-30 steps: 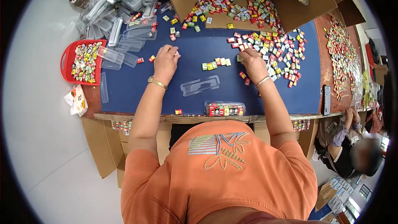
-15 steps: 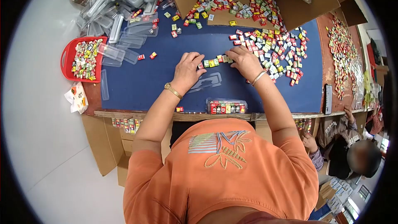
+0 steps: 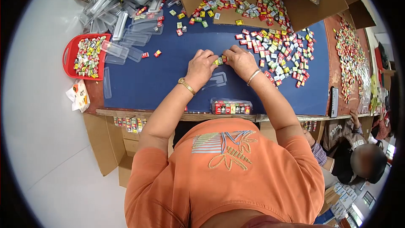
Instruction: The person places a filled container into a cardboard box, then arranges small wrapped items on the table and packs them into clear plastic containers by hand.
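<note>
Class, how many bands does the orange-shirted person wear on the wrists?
2: a gold-coloured band behind the left hand and a silvery bracelet behind the right hand. Both wrists show.

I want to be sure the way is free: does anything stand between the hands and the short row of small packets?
Nothing visible does: the left hand and the right hand are at opposite ends of the row of packets. The clear plastic tray lies on the person's side of the row.
</note>
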A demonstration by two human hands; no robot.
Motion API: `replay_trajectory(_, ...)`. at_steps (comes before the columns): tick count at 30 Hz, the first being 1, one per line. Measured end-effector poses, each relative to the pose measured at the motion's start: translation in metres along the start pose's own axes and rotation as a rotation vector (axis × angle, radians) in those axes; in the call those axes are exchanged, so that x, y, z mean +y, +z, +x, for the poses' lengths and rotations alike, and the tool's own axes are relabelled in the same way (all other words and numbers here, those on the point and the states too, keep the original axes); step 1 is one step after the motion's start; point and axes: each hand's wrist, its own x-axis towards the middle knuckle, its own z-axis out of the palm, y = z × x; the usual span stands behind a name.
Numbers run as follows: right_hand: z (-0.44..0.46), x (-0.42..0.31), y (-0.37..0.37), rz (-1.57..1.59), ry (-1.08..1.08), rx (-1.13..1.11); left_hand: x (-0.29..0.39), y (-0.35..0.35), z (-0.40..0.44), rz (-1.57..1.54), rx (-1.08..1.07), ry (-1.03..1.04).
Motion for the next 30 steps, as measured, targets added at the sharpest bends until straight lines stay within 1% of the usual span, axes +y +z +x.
replay_trajectory(3, -0.011, -0.020, -0.009, 0.042, -0.013, -0.039, 0.006, -0.020, -0.017, 0.003, -0.003, 0.007)
replay_trajectory(4, -0.017, -0.029, -0.009, 0.085, -0.059, 0.002, 0.009, -0.030, -0.027, 0.001, -0.015, 0.010)
replay_trajectory(6, -0.028, -0.050, -0.006, 0.083, -0.056, -0.014, 0.011, -0.042, -0.049, -0.002, -0.013, 0.009)
replay_trajectory(8, -0.034, -0.062, 0.006, 0.095, -0.061, -0.040, 0.009, -0.046, -0.067, 0.000, -0.084, -0.016)
replay_trajectory(10, -0.037, -0.071, 0.013, 0.068, -0.051, -0.085, 0.008, -0.045, -0.077, -0.004, -0.109, -0.049)
replay_trajectory(12, -0.038, -0.070, 0.011, 0.068, -0.054, -0.060, 0.007, -0.044, -0.081, 0.037, -0.045, -0.054)
replay_trajectory(13, -0.039, -0.068, 0.009, 0.066, -0.055, -0.037, 0.007, -0.043, -0.084, 0.034, -0.046, -0.057)
replay_trajectory(15, -0.040, -0.060, 0.008, 0.079, -0.057, -0.050, 0.002, -0.041, -0.088, -0.019, 0.049, -0.066)
replay_trajectory(16, -0.040, -0.058, 0.007, 0.091, -0.031, -0.054, -0.002, -0.037, -0.089, -0.022, 0.052, -0.068)
replay_trajectory(18, -0.039, -0.053, 0.009, 0.103, -0.004, -0.062, -0.011, -0.031, -0.089, -0.017, 0.141, -0.007)
replay_trajectory(20, -0.038, -0.047, 0.015, 0.019, -0.057, 0.032, -0.013, -0.030, -0.090, 0.001, 0.156, -0.002)
replay_trajectory(21, -0.037, -0.044, 0.015, 0.016, -0.059, 0.034, -0.015, -0.031, -0.087, 0.024, 0.174, 0.007)
replay_trajectory(23, -0.038, -0.039, 0.015, 0.128, -0.091, 0.053, -0.023, -0.027, -0.083, -0.004, 0.210, -0.015)
replay_trajectory(24, -0.038, -0.042, 0.015, 0.130, -0.090, 0.049, -0.024, -0.027, -0.083, -0.033, 0.239, -0.037)
replay_trajectory(25, -0.037, -0.046, 0.016, 0.194, -0.124, 0.099, -0.025, -0.026, -0.083, -0.034, 0.238, -0.039)
replay_trajectory(26, -0.035, -0.049, 0.016, 0.258, -0.160, 0.151, -0.025, -0.025, -0.082, -0.050, 0.228, 0.002)
replay_trajectory(28, -0.029, -0.056, 0.027, 0.259, -0.179, 0.108, -0.024, -0.022, -0.081, -0.067, 0.215, 0.044)
replay_trajectory(30, -0.021, -0.057, 0.037, 0.248, -0.200, 0.059, -0.025, -0.020, -0.081, -0.045, 0.278, 0.064)
